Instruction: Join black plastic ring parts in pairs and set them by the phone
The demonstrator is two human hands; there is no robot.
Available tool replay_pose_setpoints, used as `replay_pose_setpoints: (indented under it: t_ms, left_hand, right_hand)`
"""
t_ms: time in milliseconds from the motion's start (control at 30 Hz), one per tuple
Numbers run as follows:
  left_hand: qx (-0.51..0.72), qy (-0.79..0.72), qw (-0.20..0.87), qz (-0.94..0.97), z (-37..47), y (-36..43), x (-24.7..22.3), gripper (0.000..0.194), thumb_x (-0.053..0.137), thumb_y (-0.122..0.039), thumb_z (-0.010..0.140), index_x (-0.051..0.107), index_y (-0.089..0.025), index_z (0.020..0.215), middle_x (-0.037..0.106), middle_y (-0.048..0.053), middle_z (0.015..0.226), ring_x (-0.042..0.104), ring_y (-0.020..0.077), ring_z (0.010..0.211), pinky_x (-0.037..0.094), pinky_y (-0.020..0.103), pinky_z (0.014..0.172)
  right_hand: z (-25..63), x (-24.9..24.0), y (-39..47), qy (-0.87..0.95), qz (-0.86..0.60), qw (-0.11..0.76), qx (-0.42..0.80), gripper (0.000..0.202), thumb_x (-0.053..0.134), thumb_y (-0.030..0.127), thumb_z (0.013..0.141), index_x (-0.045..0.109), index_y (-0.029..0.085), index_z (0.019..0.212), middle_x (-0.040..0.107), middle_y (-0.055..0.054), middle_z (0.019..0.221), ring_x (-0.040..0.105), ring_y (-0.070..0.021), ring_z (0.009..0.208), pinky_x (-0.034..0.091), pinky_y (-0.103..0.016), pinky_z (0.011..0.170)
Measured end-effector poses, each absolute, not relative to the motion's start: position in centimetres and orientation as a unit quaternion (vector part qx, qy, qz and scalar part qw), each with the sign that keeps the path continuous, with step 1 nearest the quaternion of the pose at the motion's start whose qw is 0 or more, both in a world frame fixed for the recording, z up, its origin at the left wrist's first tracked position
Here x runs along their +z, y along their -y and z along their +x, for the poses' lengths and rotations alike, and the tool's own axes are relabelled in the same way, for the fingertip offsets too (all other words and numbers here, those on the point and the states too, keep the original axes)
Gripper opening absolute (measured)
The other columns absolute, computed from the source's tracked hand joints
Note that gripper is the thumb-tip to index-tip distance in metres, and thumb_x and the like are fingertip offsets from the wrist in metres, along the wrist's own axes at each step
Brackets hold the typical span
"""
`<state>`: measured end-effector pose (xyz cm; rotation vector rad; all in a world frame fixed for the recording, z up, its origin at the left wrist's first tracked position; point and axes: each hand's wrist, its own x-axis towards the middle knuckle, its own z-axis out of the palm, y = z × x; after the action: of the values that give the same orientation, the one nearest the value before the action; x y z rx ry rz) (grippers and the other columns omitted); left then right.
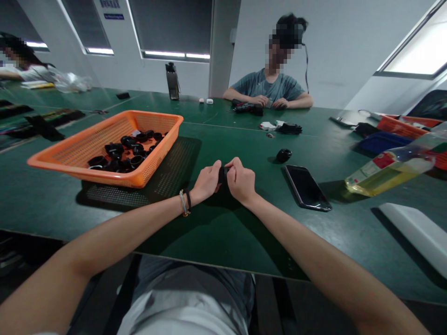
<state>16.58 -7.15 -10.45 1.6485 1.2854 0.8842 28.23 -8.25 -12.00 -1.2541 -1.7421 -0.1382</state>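
Note:
My left hand (207, 180) and my right hand (240, 180) meet above the green table in front of me. Between them is a small black part (222, 175), mostly hidden by my fingers. Both hands are closed on it, thumbs on top. To the left stands an orange plastic basket (153, 174) with several black ring-shaped parts (114, 150) heaped inside. A similar black round part (284, 155) lies alone on the table, right of my hands and beyond the phone.
On the right lie a smartphone (308, 187), a tilted clear bottle of yellow liquid (380, 174) and a white block (415, 232). A dark drinking bottle (172, 82) stands at the back. Across the table (223, 242) sits a person (268, 86) near a black power tool (247, 108).

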Motion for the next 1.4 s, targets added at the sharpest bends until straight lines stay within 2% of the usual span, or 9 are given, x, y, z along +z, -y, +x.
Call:
replay_pose_setpoints:
  t_ms: [100, 233, 533, 733, 867, 1133, 1400]
  left_hand:
    - [0.343, -0.494, 0.502, 0.622, 16.7, 7.1, -10.4, 0.057, 0.021, -0.047, 0.090, 0.040, -0.017, 0.046, 0.038, -0.002, 0.035, 0.037, 0.0081, 0.031, 0.030, 0.022, 0.039]
    - [0.340, -0.492, 0.531, 0.601, 16.8, 7.2, -10.4, 0.052, 0.024, -0.043, 0.090, 0.040, -0.017, 0.048, 0.036, -0.003, 0.035, 0.034, 0.0078, 0.030, 0.027, 0.021, 0.036]
    - [0.396, -0.520, 0.332, 0.680, 16.3, 7.4, -11.6, 0.038, 0.023, -0.031, 0.089, 0.043, -0.018, 0.060, 0.047, -0.001, 0.050, 0.049, 0.0122, 0.049, 0.036, 0.022, 0.046]
    - [0.341, -0.522, 0.224, 0.749, 15.9, 7.5, -11.4, 0.033, 0.025, -0.023, 0.089, 0.052, -0.015, 0.071, 0.056, 0.002, 0.059, 0.054, 0.0138, 0.056, 0.039, 0.023, 0.052]
    - [0.304, -0.528, 0.187, 0.771, 15.8, 7.8, -10.7, 0.036, 0.022, -0.020, 0.091, 0.054, -0.013, 0.077, 0.063, 0.007, 0.069, 0.058, 0.0160, 0.062, 0.041, 0.025, 0.055]
    - [0.273, -0.567, 0.146, 0.763, 16.1, 8.0, -10.0, 0.048, 0.017, -0.022, 0.094, 0.056, -0.015, 0.068, 0.066, 0.009, 0.072, 0.062, 0.0180, 0.071, 0.042, 0.026, 0.064]
    - [0.239, -0.562, 0.075, 0.789, 16.1, 7.9, -10.0, 0.049, 0.017, -0.023, 0.094, 0.062, -0.013, 0.079, 0.069, 0.011, 0.078, 0.065, 0.0191, 0.073, 0.043, 0.027, 0.064]
  right_hand:
    - [28.7, -11.9, 8.4, 0.750, -0.454, 0.466, -0.120, 0.019, 0.030, 0.021, 0.080, 0.048, 0.019, 0.073, 0.055, 0.000, 0.053, 0.047, -0.0113, 0.044, 0.031, -0.022, 0.046]
    - [29.0, -11.8, 8.4, 0.758, -0.428, 0.468, -0.152, 0.019, 0.030, 0.020, 0.079, 0.047, 0.020, 0.072, 0.056, 0.000, 0.053, 0.048, -0.0109, 0.044, 0.033, -0.022, 0.046]
    - [27.9, -12.0, 8.8, 0.727, -0.475, 0.492, -0.063, 0.019, 0.027, 0.020, 0.079, 0.042, 0.021, 0.069, 0.050, 0.002, 0.049, 0.044, -0.0099, 0.040, 0.030, -0.021, 0.043]
    - [27.1, -11.7, 9.2, 0.692, -0.522, 0.498, -0.010, 0.018, 0.026, 0.020, 0.078, 0.040, 0.022, 0.067, 0.046, 0.002, 0.050, 0.043, -0.0109, 0.043, 0.027, -0.022, 0.046]
    - [26.8, -11.5, 9.4, 0.673, -0.547, 0.497, 0.026, 0.018, 0.026, 0.021, 0.078, 0.040, 0.022, 0.066, 0.044, 0.002, 0.050, 0.041, -0.0115, 0.044, 0.026, -0.023, 0.047]
    - [26.4, -11.0, 9.8, 0.625, -0.588, 0.504, 0.096, 0.016, 0.029, 0.021, 0.077, 0.038, 0.023, 0.063, 0.042, 0.002, 0.052, 0.040, -0.0139, 0.049, 0.025, -0.026, 0.051]
    - [26.2, -10.8, 9.7, 0.573, -0.605, 0.526, 0.169, 0.019, 0.030, 0.018, 0.076, 0.037, 0.023, 0.059, 0.045, 0.002, 0.055, 0.040, -0.0153, 0.054, 0.027, -0.027, 0.054]
